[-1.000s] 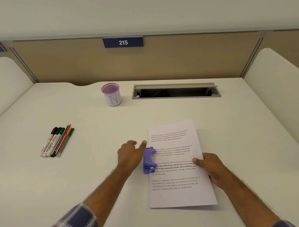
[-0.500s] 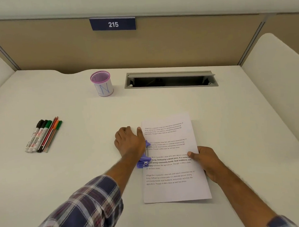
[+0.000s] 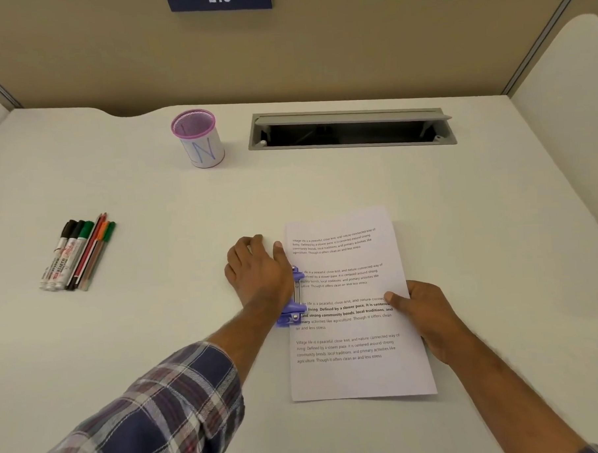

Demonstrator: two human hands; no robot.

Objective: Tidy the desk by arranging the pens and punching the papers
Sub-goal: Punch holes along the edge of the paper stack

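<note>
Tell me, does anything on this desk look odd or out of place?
Only slightly. The pens lie loose on the desk while the cup stands apart with none in it. The paper sits a little askew, its left edge in the punch.

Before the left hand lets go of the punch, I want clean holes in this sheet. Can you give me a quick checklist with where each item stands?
1. Printed white paper sheet lies flat on the white desk: ok.
2. Left edge of the sheet sits in the purple plastic hole punch: ok; how deep, cannot tell.
3. Left hand presses on top of the punch: ok.
4. Right hand holds the sheet's right edge, thumb on the page: ok.
5. Punch pressed fully down: cannot tell, the hand hides it.
6. Markers and pens in the pink mesh cup: not ok; they lie on the desk.
</note>
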